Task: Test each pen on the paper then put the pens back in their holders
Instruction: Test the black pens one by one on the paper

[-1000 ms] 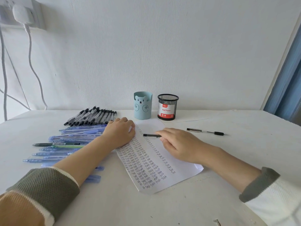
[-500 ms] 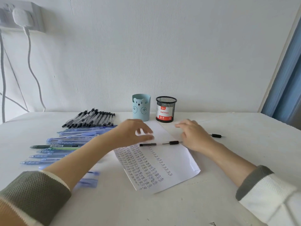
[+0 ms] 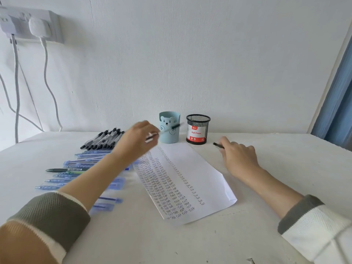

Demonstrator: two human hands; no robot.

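A white sheet of paper (image 3: pixel 192 180) covered in rows of handwritten "Test" lies in the middle of the table. My left hand (image 3: pixel 136 139) is raised above the paper's top left corner and holds a blurred black pen (image 3: pixel 167 129) that points at the blue bear holder (image 3: pixel 169 127). My right hand (image 3: pixel 238 155) rests on the table right of the paper and grips a black pen piece (image 3: pixel 218 145) near the black mesh holder (image 3: pixel 198 129). Black pens (image 3: pixel 102 139) and blue pens (image 3: pixel 76 166) lie in rows at the left.
Both holders stand against the white wall. A dark green pen (image 3: pixel 64 170) lies among the blue ones, and loose blue caps (image 3: pixel 114 182) sit beside my left forearm. White cables hang from a wall socket (image 3: pixel 32 25) at the left. A blue curtain (image 3: pixel 339 103) borders the right.
My left hand has picked a black pen up off the paper and lifted it toward the blue bear holder. My right hand has moved right off the paper and taken the pen piece.
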